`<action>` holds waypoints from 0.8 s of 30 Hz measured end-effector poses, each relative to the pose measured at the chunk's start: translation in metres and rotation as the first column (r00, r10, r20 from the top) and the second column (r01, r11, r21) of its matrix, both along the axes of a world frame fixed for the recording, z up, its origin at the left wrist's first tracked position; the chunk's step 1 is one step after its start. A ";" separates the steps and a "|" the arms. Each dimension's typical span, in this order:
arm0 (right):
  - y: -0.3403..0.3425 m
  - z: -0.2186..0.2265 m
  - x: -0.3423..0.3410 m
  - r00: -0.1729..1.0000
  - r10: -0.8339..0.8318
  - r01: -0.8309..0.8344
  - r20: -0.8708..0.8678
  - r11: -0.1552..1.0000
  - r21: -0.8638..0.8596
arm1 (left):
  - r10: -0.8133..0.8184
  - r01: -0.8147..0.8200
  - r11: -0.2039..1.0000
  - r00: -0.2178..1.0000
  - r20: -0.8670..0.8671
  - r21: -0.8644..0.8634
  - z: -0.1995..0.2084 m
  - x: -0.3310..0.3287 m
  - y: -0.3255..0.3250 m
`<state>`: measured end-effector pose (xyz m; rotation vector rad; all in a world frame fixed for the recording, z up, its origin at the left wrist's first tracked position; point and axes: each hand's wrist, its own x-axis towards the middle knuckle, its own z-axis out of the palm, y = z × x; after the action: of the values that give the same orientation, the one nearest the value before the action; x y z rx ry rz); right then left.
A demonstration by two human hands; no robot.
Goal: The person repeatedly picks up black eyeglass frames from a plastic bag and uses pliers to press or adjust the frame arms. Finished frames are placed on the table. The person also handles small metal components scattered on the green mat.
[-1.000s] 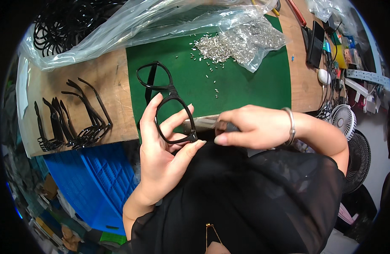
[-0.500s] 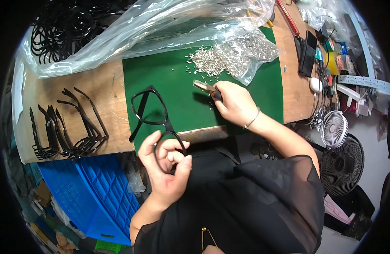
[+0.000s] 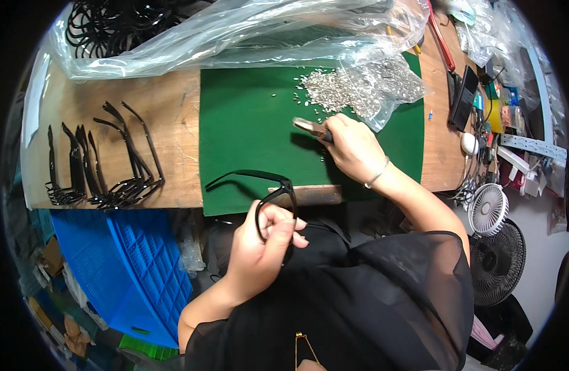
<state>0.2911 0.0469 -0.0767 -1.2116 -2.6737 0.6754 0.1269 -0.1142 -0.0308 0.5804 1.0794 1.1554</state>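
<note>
In the head view, the only 1 I have, I see the left grip closed around a rim of a black glasses frame, in front of the tabletop. Its folded-out side arm reaches left over the green mat. The frame overlaps the left end of a metal bar at the mat's front edge; I cannot tell whether they touch.

My right grip is wrapped around pliers, whose tip points left above the mat. I cannot tell whether anything is pinched in them. Just beyond lies a pile of small silvery pieces, partly under a clear plastic bag.

To the left I see a group of black frames on the bare wood, with a blue crate below. At the right are a phone and 2 fans, a white fan and a black fan.
</note>
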 end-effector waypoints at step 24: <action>-0.046 0.084 -0.033 0.709 -0.653 -0.179 -0.267 0.200 -0.963 | 0.005 -0.013 0.999 0.986 0.165 0.048 0.026 0.006 0.012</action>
<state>0.2576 0.0007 0.0069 -1.1353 -1.1227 2.3710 0.1324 -0.1019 -0.0051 0.5094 0.9151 1.2186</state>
